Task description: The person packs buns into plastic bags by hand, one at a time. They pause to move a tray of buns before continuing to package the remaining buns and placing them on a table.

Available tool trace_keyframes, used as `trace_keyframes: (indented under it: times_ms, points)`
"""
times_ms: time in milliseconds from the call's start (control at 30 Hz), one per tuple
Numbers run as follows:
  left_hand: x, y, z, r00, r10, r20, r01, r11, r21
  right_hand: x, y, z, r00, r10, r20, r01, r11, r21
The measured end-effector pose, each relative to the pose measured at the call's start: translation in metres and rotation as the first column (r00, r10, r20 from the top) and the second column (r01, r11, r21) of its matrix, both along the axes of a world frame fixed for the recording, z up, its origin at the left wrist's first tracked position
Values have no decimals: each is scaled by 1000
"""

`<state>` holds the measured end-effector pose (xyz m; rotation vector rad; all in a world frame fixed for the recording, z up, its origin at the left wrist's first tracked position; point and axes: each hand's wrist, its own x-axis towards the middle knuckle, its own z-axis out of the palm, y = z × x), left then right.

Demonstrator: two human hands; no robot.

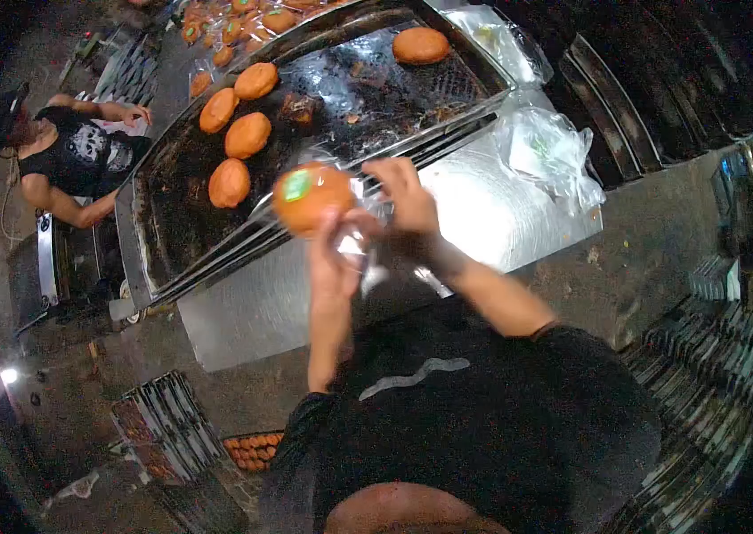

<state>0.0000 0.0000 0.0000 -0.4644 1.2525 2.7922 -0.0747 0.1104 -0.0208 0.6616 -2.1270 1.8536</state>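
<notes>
My left hand [334, 258] holds a round orange bun [310, 198] inside a clear plastic bag with a green sticker, above the edge of a dark baking tray [368, 93]. My right hand [403, 194] grips the bag's open end just to the right of the bun. Several more orange buns [236, 133] lie on the tray's left part. One bun [420, 44] sits alone at the tray's far right corner.
A steel table [501, 214] carries the tray and a pile of clear plastic bags [546, 147]. Bagged buns [230, 31] lie beyond the tray. Another person in a black shirt [78, 156] stands at the left. Stacked trays [167, 427] and a crate of buns [252, 449] rest on the floor.
</notes>
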Motion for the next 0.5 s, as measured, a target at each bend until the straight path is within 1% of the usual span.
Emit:
trace_keyframes:
  times_ms: [33, 67, 100, 133, 167, 200, 233, 267, 300, 333, 367, 400, 433, 467, 500]
  points:
    - [7, 12, 4, 998, -64, 23, 65, 997, -40, 5, 23, 46, 992, 57, 112, -80, 974, 213]
    - [15, 24, 9, 991, -129, 46, 132, 988, -80, -12, 35, 52, 982, 110, 152, -137, 973, 187]
    - [-18, 52, -40, 984, -136, -114, 142, 989, 45, -68, 52, 71, 986, 150, 69, -162, 961, 223]
    - [-18, 65, -65, 962, -274, 19, 274, 959, -67, -87, 42, 90, 994, 21, -109, 7, 968, 251]
    - [-15, 80, -88, 907, -385, 172, 410, 900, -151, -101, 26, 109, 955, -105, -277, 178, 952, 251]
    - [-9, 96, -120, 948, -318, -12, 184, 578, -795, -114, 7, 128, 952, -63, -300, 109, 984, 140]
    - [-7, 109, -157, 906, -371, -203, -230, -27, -973, -125, -8, 142, 941, -18, -337, 31, 999, 36]
    - [-6, 110, -206, 909, -387, -154, -131, 84, -988, -132, -18, 133, 823, 24, -568, -4, 999, 36]
    - [-3, 104, -223, 897, -433, -90, -49, 104, -993, -113, -9, 125, 880, 133, -455, -13, 967, 256]
    - [3, 97, -225, 884, -468, -1, 90, 173, -981, -94, 6, 107, 890, 232, -393, -110, 945, 308]
    - [7, 90, -222, 877, -476, 61, 228, 301, -926, -79, 23, 80, 884, 319, -342, -238, 936, 259]
    - [9, 82, -212, 882, -463, 91, 344, 499, -796, -58, 52, 57, 893, 441, 90, -444, 830, 337]
    - [12, 74, -195, 904, -419, 88, 388, 714, -583, -28, 79, 40, 788, 329, 521, -521, 807, 277]
    - [12, 74, -171, 928, -365, 80, 366, 847, -385, -15, 104, -48, 359, 468, 808, -529, 815, -236]
    - [-1, 57, -184, 879, -430, 206, 446, 590, -673, 10, 123, -56, 582, 463, 668, -627, 779, 6]
